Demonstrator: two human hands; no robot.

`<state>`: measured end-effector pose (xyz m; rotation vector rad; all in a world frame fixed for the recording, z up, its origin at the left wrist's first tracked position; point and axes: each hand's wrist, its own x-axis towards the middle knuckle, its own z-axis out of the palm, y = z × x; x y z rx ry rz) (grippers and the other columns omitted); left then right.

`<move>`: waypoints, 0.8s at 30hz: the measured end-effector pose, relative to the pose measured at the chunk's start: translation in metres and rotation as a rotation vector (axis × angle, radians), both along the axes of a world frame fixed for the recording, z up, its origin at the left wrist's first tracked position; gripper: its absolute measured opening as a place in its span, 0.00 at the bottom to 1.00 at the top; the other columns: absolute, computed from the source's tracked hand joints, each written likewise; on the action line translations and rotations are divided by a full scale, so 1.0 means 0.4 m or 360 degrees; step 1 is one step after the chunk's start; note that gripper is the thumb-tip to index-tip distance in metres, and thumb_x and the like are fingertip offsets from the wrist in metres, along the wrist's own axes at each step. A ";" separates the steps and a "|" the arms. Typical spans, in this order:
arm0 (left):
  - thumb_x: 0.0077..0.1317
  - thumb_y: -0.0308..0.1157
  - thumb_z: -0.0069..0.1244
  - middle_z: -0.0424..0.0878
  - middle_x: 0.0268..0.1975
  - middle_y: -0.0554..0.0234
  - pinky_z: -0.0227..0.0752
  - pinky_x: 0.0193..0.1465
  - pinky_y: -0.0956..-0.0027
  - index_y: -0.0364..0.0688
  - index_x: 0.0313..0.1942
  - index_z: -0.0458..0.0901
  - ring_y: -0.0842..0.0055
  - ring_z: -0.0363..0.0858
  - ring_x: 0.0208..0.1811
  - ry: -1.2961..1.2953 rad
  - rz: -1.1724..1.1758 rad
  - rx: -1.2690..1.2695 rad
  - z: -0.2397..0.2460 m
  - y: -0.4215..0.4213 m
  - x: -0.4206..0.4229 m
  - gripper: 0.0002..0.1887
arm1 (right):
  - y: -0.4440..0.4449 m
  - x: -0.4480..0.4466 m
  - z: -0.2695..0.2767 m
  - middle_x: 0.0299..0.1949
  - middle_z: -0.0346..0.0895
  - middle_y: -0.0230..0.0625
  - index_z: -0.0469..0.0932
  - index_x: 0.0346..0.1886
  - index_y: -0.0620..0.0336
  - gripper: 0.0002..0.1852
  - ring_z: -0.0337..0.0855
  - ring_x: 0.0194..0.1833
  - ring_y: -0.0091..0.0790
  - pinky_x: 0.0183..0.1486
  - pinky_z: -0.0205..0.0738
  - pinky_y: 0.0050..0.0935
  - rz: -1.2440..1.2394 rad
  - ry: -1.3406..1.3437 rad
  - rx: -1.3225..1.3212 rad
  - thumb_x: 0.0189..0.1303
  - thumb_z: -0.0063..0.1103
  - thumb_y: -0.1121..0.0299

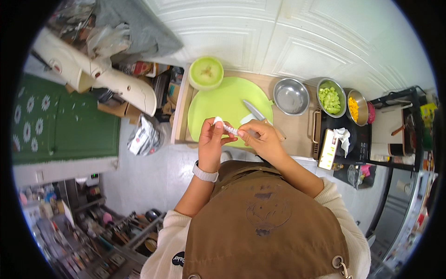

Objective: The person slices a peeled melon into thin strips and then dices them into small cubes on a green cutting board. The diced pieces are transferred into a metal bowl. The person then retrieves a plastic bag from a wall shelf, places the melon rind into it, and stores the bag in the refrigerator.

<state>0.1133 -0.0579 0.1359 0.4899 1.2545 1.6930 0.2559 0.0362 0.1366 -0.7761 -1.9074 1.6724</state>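
Both hands meet over the front part of a round light-green cutting board (226, 101). Between them runs a small, ruffled white strip (230, 129), its material unclear. My left hand (210, 136) pinches its upper left end between thumb and fingers. With thumb and forefinger, my right hand (261, 136) grips the lower right end. A knife (254, 110) lies on the board, its blade pointing away from me and its handle partly hidden behind the right hand. Beside the blade is a pale flat item (246, 119), also partly covered. A cut melon (206, 71) rests at the board's far left, flesh up.
To the right stand a steel bowl (291, 97), a bowl of green cubes (329, 99) and a bowl of yellow-orange pieces (355, 107). A lit phone (328, 149) and crumpled white tissue (343, 139) lie by a black cooktop (359, 139). A white panelled wall (237, 42) rises behind.
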 end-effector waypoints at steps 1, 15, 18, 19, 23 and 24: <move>0.76 0.39 0.45 0.80 0.42 0.61 0.82 0.44 0.65 0.42 0.49 0.71 0.76 0.80 0.40 -0.0009 -0.0053 -0.0008 -0.001 0.007 -0.037 0.11 | -0.001 -0.033 -0.005 0.35 0.81 0.31 0.83 0.39 0.63 0.07 0.79 0.36 0.25 0.36 0.74 0.26 -0.0064 0.0081 -0.0132 0.66 0.62 0.68; 0.68 0.24 0.54 0.80 0.49 0.64 0.76 0.53 0.71 0.35 0.48 0.80 0.79 0.78 0.50 0.0086 -0.0576 0.0108 -0.071 0.065 -0.232 0.10 | -0.018 -0.188 -0.025 0.32 0.82 0.30 0.80 0.41 0.66 0.10 0.79 0.36 0.18 0.37 0.71 0.20 -0.0366 0.0127 -0.0672 0.71 0.56 0.68; 0.68 0.24 0.53 0.79 0.50 0.64 0.78 0.53 0.70 0.36 0.48 0.80 0.78 0.79 0.50 0.0055 -0.0471 0.0103 -0.062 0.058 -0.234 0.09 | -0.003 -0.200 -0.020 0.32 0.83 0.31 0.80 0.41 0.65 0.10 0.79 0.34 0.17 0.35 0.71 0.20 -0.0342 0.0065 -0.0529 0.71 0.56 0.67; 0.68 0.24 0.53 0.79 0.51 0.64 0.78 0.53 0.69 0.37 0.48 0.80 0.78 0.79 0.49 0.0020 -0.0441 0.0125 -0.057 0.054 -0.235 0.10 | -0.003 -0.207 -0.017 0.31 0.83 0.31 0.80 0.41 0.64 0.09 0.80 0.33 0.17 0.34 0.71 0.20 -0.0343 0.0080 -0.0494 0.71 0.56 0.67; 0.69 0.24 0.53 0.80 0.47 0.66 0.79 0.52 0.68 0.39 0.47 0.80 0.80 0.79 0.46 -0.0080 -0.0272 -0.0072 -0.045 0.063 -0.242 0.08 | 0.007 -0.221 0.000 0.24 0.82 0.32 0.80 0.42 0.62 0.08 0.80 0.26 0.18 0.29 0.71 0.21 -0.0441 -0.0102 -0.0116 0.70 0.56 0.67; 0.69 0.25 0.52 0.80 0.46 0.67 0.78 0.51 0.68 0.39 0.47 0.80 0.80 0.79 0.45 -0.0098 -0.0279 -0.0079 -0.044 0.070 -0.240 0.08 | 0.013 -0.219 0.004 0.23 0.81 0.33 0.80 0.42 0.62 0.08 0.80 0.24 0.19 0.28 0.71 0.22 -0.0486 -0.0096 -0.0063 0.70 0.56 0.67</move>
